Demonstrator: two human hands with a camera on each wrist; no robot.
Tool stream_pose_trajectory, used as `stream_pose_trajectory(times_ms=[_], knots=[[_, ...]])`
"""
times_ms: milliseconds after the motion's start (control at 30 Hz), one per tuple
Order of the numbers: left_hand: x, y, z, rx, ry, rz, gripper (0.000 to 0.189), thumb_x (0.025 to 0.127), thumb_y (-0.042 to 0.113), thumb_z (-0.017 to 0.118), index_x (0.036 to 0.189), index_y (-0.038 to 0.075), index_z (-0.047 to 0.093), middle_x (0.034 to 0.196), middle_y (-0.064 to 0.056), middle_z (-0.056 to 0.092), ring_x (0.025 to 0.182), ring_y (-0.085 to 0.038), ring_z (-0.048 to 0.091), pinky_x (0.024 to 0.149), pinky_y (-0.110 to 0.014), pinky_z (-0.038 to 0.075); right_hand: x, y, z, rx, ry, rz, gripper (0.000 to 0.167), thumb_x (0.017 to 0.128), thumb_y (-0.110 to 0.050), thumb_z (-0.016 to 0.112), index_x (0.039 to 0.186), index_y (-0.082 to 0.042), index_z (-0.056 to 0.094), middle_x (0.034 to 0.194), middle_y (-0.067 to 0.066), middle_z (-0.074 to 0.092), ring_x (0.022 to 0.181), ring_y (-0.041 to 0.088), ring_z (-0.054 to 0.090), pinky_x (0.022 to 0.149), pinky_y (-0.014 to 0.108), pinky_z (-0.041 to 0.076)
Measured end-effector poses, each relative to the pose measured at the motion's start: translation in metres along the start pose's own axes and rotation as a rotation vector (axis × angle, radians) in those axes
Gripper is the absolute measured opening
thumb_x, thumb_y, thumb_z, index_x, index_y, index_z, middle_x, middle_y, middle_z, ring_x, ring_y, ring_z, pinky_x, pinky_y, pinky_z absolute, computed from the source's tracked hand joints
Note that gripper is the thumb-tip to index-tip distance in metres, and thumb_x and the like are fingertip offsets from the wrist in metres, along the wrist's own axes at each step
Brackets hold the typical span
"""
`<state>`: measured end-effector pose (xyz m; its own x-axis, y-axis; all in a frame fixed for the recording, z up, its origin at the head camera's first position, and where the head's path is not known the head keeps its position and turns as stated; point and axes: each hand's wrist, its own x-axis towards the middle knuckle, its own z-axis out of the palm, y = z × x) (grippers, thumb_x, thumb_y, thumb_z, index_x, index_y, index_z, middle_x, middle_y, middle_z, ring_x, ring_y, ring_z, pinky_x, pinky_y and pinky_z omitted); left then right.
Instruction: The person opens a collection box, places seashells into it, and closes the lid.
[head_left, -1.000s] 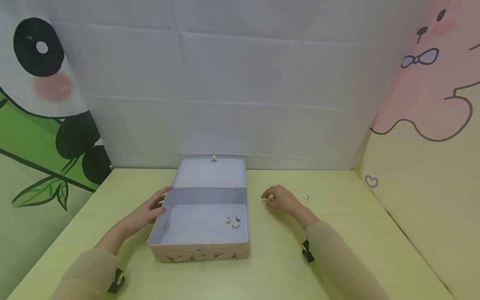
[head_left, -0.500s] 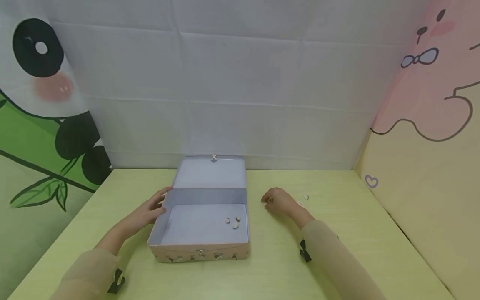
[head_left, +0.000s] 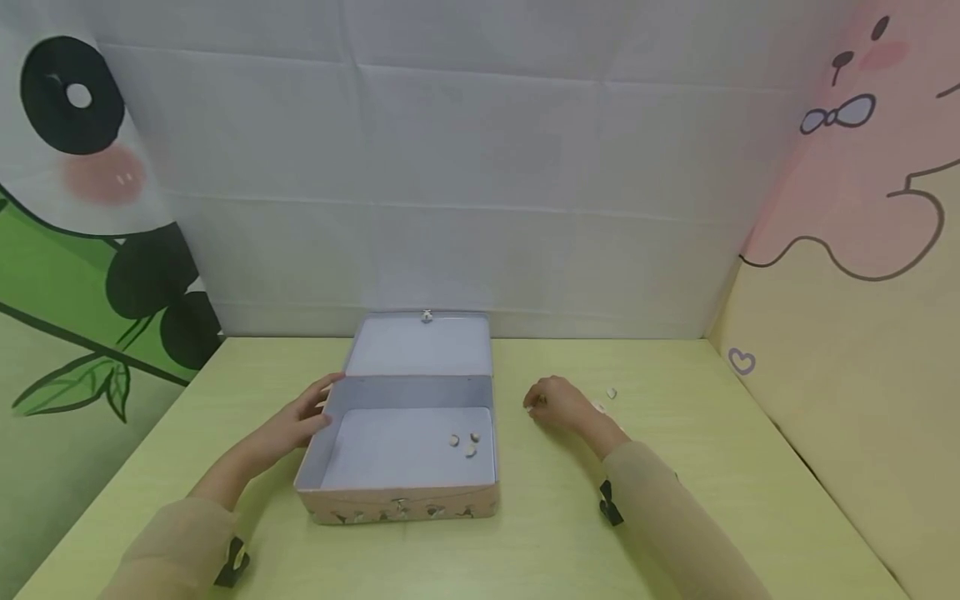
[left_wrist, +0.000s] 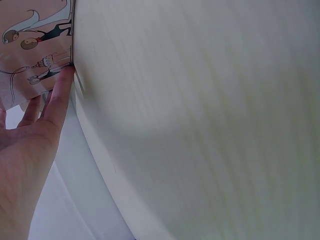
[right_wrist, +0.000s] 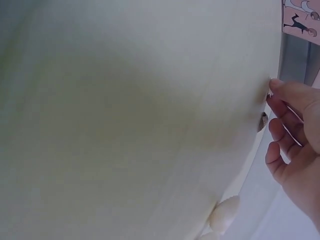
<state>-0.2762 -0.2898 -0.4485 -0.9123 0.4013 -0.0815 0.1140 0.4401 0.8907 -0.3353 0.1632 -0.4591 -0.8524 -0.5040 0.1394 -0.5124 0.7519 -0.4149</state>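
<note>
A tin box (head_left: pixel 397 504) with its lid (head_left: pixel 420 343) raised stands on the table, and several small seashells (head_left: pixel 470 451) lie at the right of its floor. My left hand (head_left: pixel 288 425) rests against the box's left side with fingers extended; the left wrist view shows the fingers touching the pink printed wall (left_wrist: pixel 37 60). To the right of the box, my right hand (head_left: pixel 566 406) is low over the table, thumb and index finger pinching a tiny whitish seashell (right_wrist: pixel 270 93) mostly hidden by the fingertips. A brown-edged seashell (right_wrist: pixel 262 122) lies near the curled fingers.
A pale ribbed seashell (right_wrist: pixel 225 214) lies farther off in the right wrist view. Another small seashell (head_left: pixel 611 392) sits on the table (head_left: pixel 675 508) beyond my right wrist. A white cloth wall (head_left: pixel 480 183) closes the back; printed walls flank both sides.
My right hand has turned slightly and lowered to the table, its fingers closing around the small seashell; a pale seashell now shows beside the wrist. My left hand and the box stay still.
</note>
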Motion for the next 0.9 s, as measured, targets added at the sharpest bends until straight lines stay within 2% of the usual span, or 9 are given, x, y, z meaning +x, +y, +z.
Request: stream_pose_trajectory(times_ms=[333, 600, 900], knots=[[0.001, -0.001, 0.000, -0.004, 0.003, 0.004, 0.064, 0.100, 0.027, 0.044, 0.151, 0.033, 0.007, 0.154, -0.026, 0.006, 0.137, -0.053, 0.015, 0.095, -0.062, 0.039, -0.003, -0.005, -0.014, 0.026, -0.019, 0.043, 0.013, 0.082, -0.004, 0.067, 0.094, -0.005, 0.072, 0.091, 0.004, 0.070, 0.091, 0.021, 0.063, 0.084, 0.037, 0.050], [-0.001, 0.001, 0.000, -0.001, 0.007, -0.002, 0.064, 0.100, 0.027, 0.045, 0.151, 0.033, 0.008, 0.154, -0.026, 0.006, 0.137, -0.053, 0.015, 0.095, -0.063, 0.039, -0.005, -0.014, -0.031, 0.023, -0.038, -0.044, 0.012, 0.084, -0.008, 0.068, 0.095, -0.004, 0.072, 0.090, 0.003, 0.070, 0.081, 0.015, 0.061, 0.073, 0.030, 0.051], [-0.004, 0.004, 0.000, -0.003, 0.008, 0.001, 0.063, 0.100, 0.025, 0.044, 0.151, 0.033, 0.008, 0.154, -0.027, 0.006, 0.137, -0.053, 0.016, 0.095, -0.063, 0.039, -0.011, -0.035, -0.051, 0.057, -0.074, -0.086, 0.012, 0.087, -0.010, 0.066, 0.097, -0.007, 0.071, 0.094, 0.000, 0.069, 0.087, 0.022, 0.061, 0.080, 0.034, 0.050]])
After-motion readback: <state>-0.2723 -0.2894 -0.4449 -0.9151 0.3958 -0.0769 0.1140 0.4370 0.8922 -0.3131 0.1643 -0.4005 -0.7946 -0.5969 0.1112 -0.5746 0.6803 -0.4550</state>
